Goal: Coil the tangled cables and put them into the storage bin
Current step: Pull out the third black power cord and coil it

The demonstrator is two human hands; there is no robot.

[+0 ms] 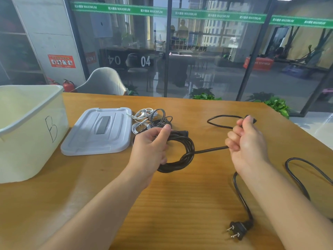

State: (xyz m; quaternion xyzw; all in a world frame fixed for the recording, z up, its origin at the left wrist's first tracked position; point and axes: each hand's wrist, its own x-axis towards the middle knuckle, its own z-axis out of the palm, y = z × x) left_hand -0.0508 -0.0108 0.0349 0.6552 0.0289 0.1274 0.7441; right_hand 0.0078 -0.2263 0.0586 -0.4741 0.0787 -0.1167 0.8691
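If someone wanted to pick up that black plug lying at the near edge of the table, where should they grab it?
Grip the black plug by its moulded body, pinching the two flat sides from above. Its metal prongs point left toward the person, and its cord leaves on the far right, so coming straight down avoids both.

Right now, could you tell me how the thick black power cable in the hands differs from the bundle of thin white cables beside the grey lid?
The thick black power cable is held: the left hand grips its coil and the right hand its free length. The thin white cables lie untouched on the wooden table. The black cable is much thicker, and only partly coiled; its plug trails loose. Neither is in the storage bin yet.
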